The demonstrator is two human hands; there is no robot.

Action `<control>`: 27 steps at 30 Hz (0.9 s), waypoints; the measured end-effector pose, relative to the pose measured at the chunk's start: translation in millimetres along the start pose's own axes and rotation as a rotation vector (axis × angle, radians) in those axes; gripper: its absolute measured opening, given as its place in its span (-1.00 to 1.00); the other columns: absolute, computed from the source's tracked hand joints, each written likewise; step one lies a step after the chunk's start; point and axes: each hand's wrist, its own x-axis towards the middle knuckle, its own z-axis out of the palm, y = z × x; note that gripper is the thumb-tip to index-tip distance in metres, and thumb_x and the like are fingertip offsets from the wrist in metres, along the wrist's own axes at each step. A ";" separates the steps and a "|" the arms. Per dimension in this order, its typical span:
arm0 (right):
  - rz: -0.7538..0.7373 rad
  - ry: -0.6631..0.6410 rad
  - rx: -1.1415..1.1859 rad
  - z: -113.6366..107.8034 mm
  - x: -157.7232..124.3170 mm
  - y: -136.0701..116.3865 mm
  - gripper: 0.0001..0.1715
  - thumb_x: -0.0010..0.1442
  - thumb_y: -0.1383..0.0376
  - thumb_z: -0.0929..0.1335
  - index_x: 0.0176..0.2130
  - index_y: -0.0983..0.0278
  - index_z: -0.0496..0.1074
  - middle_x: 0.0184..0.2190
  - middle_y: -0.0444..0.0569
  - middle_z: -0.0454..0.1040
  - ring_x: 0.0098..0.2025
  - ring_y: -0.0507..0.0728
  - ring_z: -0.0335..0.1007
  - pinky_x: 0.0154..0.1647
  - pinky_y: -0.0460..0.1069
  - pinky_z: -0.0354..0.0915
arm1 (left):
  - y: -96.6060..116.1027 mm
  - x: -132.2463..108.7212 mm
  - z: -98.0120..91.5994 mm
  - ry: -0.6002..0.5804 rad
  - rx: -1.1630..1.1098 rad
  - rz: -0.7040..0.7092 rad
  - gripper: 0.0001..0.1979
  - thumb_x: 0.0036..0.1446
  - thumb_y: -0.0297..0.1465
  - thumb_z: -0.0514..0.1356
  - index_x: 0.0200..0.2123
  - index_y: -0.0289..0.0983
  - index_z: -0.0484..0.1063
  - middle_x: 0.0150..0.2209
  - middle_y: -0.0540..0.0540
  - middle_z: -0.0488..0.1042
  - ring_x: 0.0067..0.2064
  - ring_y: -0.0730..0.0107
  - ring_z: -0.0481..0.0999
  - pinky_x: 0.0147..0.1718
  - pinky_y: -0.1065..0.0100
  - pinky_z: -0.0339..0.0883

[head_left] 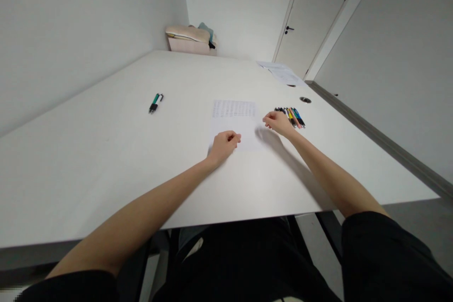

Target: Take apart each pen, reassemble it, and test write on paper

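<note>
A sheet of paper (233,122) with rows of small writing or print on its upper part lies on the white table. My left hand (223,145) rests at the paper's lower left, fingers curled in, and nothing sticks out of it. To the right of the sheet, my right hand (279,121) is held over the table with its fingers drawn together; no object shows in it. Just beyond and beside that hand lies a row of several pens (295,118) in black, yellow, orange, green and blue, partly hidden by it.
Two or so pens (155,104), green and white with black, lie on the left of the table (106,170). More papers (283,74) sit at the far right edge, near a round metal fitting (305,100). Beyond the table stands a pink box-like item (189,45) with cloth on top.
</note>
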 end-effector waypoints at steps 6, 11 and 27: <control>0.062 -0.329 0.875 15.7 -40.0 -6.4 -0.90 -0.15 0.31 0.30 -0.57 0.27 0.23 -0.73 -0.24 0.15 -0.67 -0.09 0.02 -0.65 -0.15 -0.02 | -2.4 1.3 0.6 0.006 -0.019 -0.003 -0.72 0.03 -0.23 0.08 -0.57 -0.29 0.36 -0.67 0.05 0.29 -0.62 0.53 0.24 -0.59 0.45 0.09; 0.110 -0.362 0.907 23.0 -50.0 -4.2 -0.91 -0.18 0.34 0.27 -0.61 0.26 0.19 -0.80 -0.26 0.11 -0.72 -0.09 -0.07 -0.67 -0.14 -0.11 | -4.1 2.4 0.1 0.017 -0.019 0.001 -0.71 0.04 -0.22 0.08 -0.57 -0.30 0.37 -0.67 0.05 0.29 -0.62 0.54 0.24 -0.59 0.45 0.09; 0.135 -0.346 0.872 26.2 -49.3 -4.0 -0.94 -0.20 0.32 0.27 -0.60 0.25 0.24 -0.79 -0.25 0.11 -0.71 -0.09 -0.10 -0.68 -0.14 -0.17 | -21.2 46.2 -76.4 0.173 0.228 -0.043 -0.76 0.02 -0.26 0.08 -0.43 -0.30 0.44 -0.53 -0.06 0.44 -0.52 0.46 0.38 -0.50 0.42 0.22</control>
